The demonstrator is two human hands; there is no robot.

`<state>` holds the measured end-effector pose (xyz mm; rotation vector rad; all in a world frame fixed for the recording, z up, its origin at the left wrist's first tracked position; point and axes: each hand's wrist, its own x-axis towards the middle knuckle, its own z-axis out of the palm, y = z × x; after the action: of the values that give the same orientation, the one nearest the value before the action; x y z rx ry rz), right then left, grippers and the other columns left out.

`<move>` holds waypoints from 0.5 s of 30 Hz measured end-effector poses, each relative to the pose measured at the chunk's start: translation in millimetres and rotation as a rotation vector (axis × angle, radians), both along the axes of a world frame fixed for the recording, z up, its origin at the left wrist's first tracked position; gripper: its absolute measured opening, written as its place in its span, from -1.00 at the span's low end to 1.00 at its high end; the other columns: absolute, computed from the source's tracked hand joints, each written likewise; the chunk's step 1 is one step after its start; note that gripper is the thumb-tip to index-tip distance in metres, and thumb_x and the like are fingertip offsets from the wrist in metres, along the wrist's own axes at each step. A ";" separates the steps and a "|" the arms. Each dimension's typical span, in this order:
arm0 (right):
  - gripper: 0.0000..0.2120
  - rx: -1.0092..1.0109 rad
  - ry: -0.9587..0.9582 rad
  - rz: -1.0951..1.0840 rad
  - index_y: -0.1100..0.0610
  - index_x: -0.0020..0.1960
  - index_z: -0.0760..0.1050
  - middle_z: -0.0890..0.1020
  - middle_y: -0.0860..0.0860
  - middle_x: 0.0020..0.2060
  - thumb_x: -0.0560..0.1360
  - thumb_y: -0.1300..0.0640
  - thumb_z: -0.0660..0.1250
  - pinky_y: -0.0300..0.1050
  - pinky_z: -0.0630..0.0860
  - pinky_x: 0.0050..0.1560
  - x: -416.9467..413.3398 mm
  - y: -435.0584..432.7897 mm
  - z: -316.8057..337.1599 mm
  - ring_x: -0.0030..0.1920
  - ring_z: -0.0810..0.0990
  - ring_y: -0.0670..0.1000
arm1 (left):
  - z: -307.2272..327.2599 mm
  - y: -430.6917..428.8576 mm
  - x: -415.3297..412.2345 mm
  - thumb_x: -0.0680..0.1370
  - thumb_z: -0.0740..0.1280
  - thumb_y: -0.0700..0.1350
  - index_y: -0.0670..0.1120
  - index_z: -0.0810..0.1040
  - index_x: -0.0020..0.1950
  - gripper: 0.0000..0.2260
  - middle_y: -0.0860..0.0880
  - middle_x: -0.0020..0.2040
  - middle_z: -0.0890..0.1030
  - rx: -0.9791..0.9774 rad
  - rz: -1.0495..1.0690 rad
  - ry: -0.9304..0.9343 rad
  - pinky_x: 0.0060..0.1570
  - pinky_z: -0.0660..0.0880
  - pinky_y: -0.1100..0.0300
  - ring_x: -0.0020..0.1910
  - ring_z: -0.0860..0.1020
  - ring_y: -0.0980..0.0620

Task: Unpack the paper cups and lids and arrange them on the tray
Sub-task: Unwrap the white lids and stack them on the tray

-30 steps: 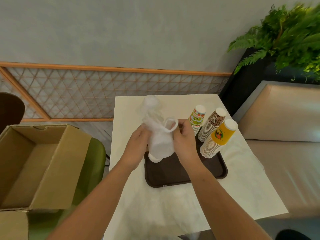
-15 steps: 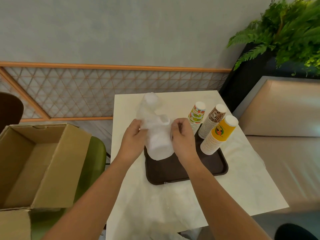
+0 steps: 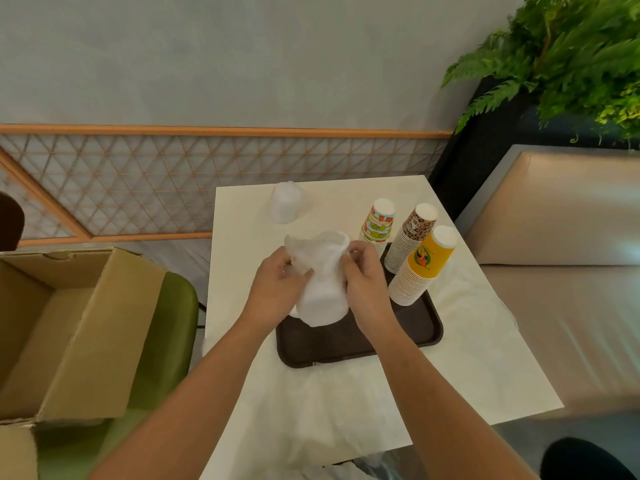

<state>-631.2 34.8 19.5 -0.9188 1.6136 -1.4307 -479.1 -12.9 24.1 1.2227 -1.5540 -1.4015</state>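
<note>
The left hand (image 3: 277, 289) and the right hand (image 3: 365, 285) were both closed on a clear plastic bag of white lids (image 3: 322, 292), one hand on each side. The fingers pinched the loose top of the bag. The bag hung just over the near left part of a dark brown tray (image 3: 346, 341), and I could not tell if its bottom touched the tray.

Three stacks of paper cups stood upside down along the far right side of the tray, all leaning a little. One was a green fruit cup stack (image 3: 377, 223), next to it a brown spotted cup stack (image 3: 412, 233), and nearest was a yellow cup stack (image 3: 424, 265).

The tray sat on a white desk (image 3: 239, 258). Farther back on the desk lay another wrapped white stack (image 3: 285, 202), well apart from the hands.

To the left, an open cardboard box (image 3: 79, 327) rested on a green chair (image 3: 166, 334). A fern (image 3: 571, 57) grew in the far right corner.
</note>
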 end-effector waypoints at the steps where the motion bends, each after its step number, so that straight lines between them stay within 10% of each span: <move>1: -0.80 -0.009 0.014 0.090 -0.05 0.23 0.49 0.62 -0.04 0.02 0.62 0.04 0.30 -0.08 0.60 0.09 -2.9 2.5 0.7 0.04 0.62 -0.08 | 2.8 2.8 -7.5 0.47 0.51 -0.02 -0.04 0.67 0.01 -0.83 0.10 -0.13 0.71 -0.001 0.047 0.003 -0.07 0.60 0.12 -0.13 0.66 0.12; 4: -0.80 -0.039 0.196 0.219 -0.07 0.22 0.55 0.62 -0.02 0.07 0.60 0.05 0.37 -0.16 0.59 0.07 -13.5 9.2 0.8 0.07 0.60 -0.11 | 5.5 8.8 -26.7 0.33 0.46 0.11 -0.07 0.70 -0.03 -0.67 0.01 -0.18 0.72 0.035 0.175 0.016 -0.09 0.64 0.02 -0.13 0.69 0.00; 7: -0.91 -0.039 0.201 0.039 0.00 -0.06 0.62 0.63 0.00 -0.10 0.62 0.07 0.38 -0.16 0.47 -0.06 -33.7 10.4 -0.4 -0.12 0.55 -0.13 | 3.3 17.4 -44.5 0.50 0.45 -0.13 -0.10 0.68 -0.08 -0.94 0.01 -0.19 0.71 0.067 0.288 0.095 -0.08 0.63 -0.06 -0.16 0.65 -0.01; 15: -0.78 -0.045 -0.029 0.214 -0.22 0.01 0.65 0.71 -0.15 -0.08 0.66 0.09 0.33 -0.23 0.55 0.01 -66.8 27.4 7.9 -0.02 0.65 -0.17 | 7.7 47.9 -93.9 0.63 0.34 -0.21 0.05 0.58 0.22 -0.78 0.15 0.08 0.66 -0.042 0.336 0.042 -0.02 0.59 0.30 0.06 0.64 0.21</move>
<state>-698.0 62.2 27.4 -1.0582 1.4197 -1.3299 -573.0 35.1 31.8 1.3473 -1.2717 -1.1628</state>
